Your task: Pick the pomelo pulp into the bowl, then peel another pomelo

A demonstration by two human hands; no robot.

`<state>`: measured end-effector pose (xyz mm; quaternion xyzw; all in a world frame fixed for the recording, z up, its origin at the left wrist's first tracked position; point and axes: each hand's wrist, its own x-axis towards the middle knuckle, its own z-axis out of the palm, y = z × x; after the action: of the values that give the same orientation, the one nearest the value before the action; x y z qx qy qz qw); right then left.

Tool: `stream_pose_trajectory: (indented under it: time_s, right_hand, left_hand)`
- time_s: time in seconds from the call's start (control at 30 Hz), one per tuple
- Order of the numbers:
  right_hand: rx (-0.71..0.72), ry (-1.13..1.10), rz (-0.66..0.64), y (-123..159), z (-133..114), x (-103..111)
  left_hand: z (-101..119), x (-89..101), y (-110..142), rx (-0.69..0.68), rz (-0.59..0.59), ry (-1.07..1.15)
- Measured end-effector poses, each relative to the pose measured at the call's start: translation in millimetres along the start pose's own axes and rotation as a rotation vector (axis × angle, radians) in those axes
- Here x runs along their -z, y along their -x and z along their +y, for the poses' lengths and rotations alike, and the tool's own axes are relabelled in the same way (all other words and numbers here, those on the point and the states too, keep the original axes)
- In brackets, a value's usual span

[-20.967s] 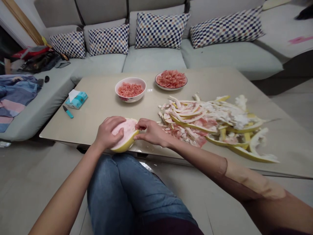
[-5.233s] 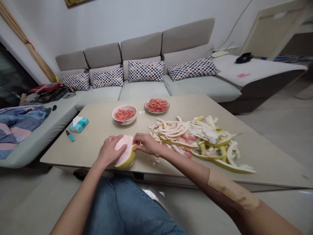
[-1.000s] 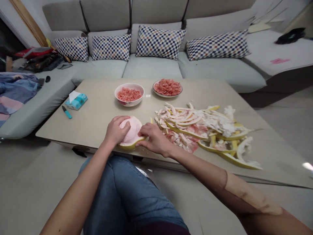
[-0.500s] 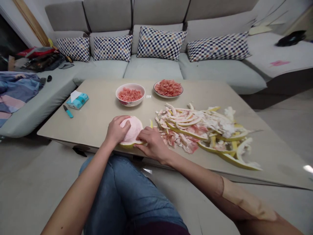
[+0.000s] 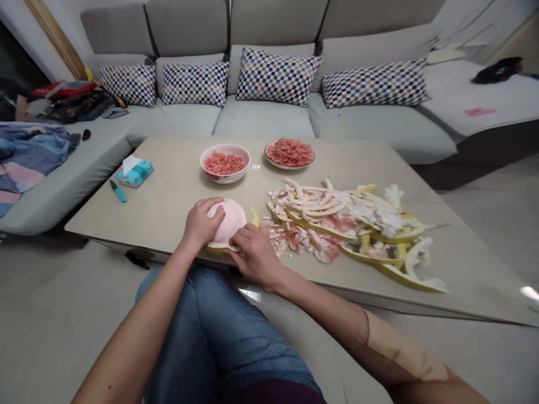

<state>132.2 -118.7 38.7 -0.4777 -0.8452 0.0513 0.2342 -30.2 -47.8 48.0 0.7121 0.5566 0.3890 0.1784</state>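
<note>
A partly peeled pomelo (image 5: 227, 220) rests at the near edge of the table, its pale pink pith showing and yellow-green rind left underneath. My left hand (image 5: 203, 223) is wrapped round its left side, thumb on top. My right hand (image 5: 255, 249) pinches the rind at the lower right of the fruit, fingers curled and thumb below. A strip of yellow peel (image 5: 255, 217) sticks up just behind my right hand. What lies under the right fingers is partly hidden.
A heap of pomelo peel (image 5: 357, 219) spreads over the table's right side. Behind stand a bowl (image 5: 225, 178) and a plate (image 5: 290, 166) of pink pulp. To the left lie a tissue pack (image 5: 137, 173) and a small knife with a turquoise handle (image 5: 119, 193). A sofa (image 5: 265, 118) stands beyond.
My right hand has shifted slightly left along the pomelo's rind, and the yellow peel strip has swung left with it. My left hand keeps its hold.
</note>
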Motion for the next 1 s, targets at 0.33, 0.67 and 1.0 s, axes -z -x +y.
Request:
stream_pose_trajectory:
  time_s: [0.33, 0.67, 1.0]
  right_hand:
    - [-0.097, 0.195, 0.138, 9, -21, 3]
    - [-0.129, 0.124, 0.113, 7, -24, -5]
    - [-0.016, 0.093, 0.110, 6, 20, 11]
  left_hand:
    - [5, -4.3, -3, 0.063, 0.015, -0.050]
    - [6, -2.5, 0, 0.081, 0.024, -0.048]
    - [2, -0.2, 3, -0.011, -0.010, -0.181]
